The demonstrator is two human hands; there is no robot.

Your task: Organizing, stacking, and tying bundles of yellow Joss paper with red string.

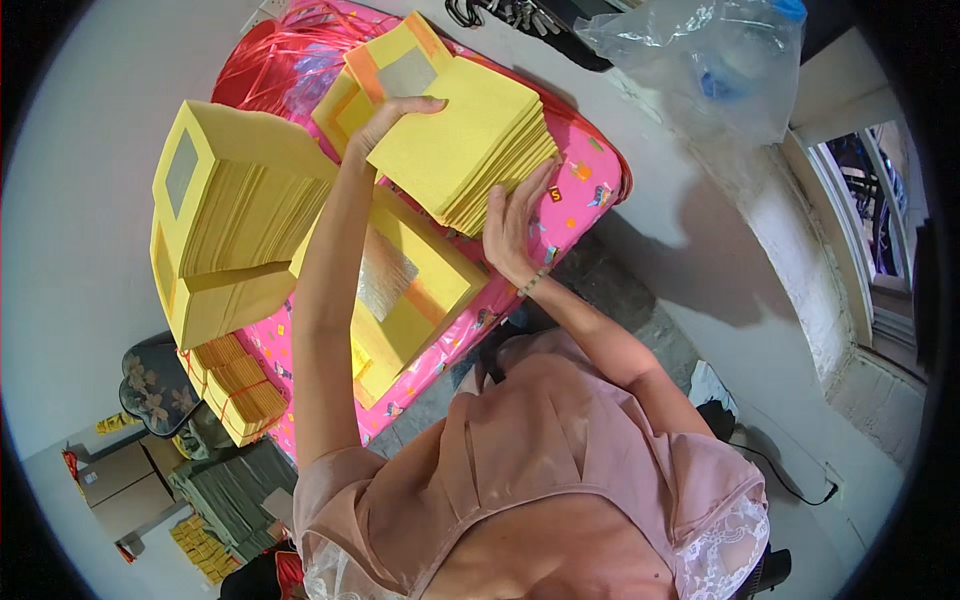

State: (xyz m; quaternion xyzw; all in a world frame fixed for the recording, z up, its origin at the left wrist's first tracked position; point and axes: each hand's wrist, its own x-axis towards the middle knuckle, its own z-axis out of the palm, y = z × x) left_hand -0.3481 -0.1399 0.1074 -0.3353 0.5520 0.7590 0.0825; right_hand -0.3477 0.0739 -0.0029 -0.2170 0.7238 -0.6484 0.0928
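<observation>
A thick stack of yellow paper sheets [460,125] sits at the far middle of the table, its sheet edges turned to the right and toward me. My left hand [390,122] grips its left side, thumb lying on the top sheet and the other fingers mostly hidden. Along the right side of this stack rests my right hand [515,215], open, with fingers stretched against the sheet edges. Just behind my left hand lies yellow paper with an orange band and silver patch [405,75]. Nearer me, partly behind my left forearm, is another yellow stack with a silver square [385,275].
Tall, bulging yellow paper stacks [240,190] stand on the left. A tied yellow bundle [235,390] sits at the table's near-left corner. The pink patterned tablecloth [585,185] covers the table. Red plastic strands [265,75] lie at the back; a clear plastic bag [700,70] is at far right.
</observation>
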